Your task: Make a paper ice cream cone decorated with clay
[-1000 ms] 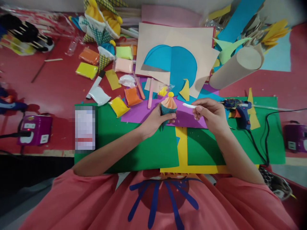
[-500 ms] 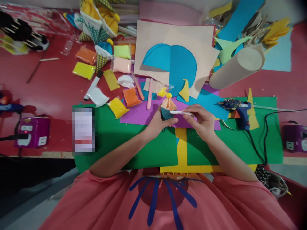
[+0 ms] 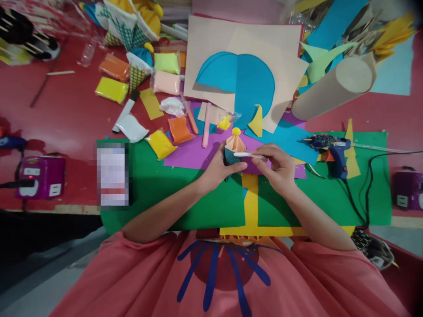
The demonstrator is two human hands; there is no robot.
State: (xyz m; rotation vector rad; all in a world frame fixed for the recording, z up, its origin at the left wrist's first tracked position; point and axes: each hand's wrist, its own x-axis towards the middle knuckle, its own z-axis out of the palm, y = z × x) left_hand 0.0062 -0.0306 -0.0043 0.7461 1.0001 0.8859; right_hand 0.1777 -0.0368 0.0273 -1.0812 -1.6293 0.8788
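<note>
My left hand (image 3: 215, 171) is wrapped round a small craft ice-cream cone (image 3: 235, 144), upright above the table. It has a blue patterned cone, a peach pleated top and a yellow ball at its tip. In my right hand (image 3: 278, 168), pinched between thumb and fingers, is a slim white clay modelling tool (image 3: 243, 154). The tool's tip lies against the front of the cone near its rim, though I cannot tell how firmly it touches. Just behind the cone lies an opened packet of yellow clay (image 3: 225, 122).
Several clay packets (image 3: 161, 144) lie to the left, beside a phone (image 3: 113, 174) and a white marker (image 3: 124, 112). On the right, a blue glue gun (image 3: 339, 162) trails a cord. Behind stand a paper roll (image 3: 325, 94) and finished cones (image 3: 127, 22). Green sheets (image 3: 185, 207) cover the front.
The camera view has shifted slightly, so the table things appear moved a little. Both hands keep their holds, and the tool's tip stays at the cone's rim.
</note>
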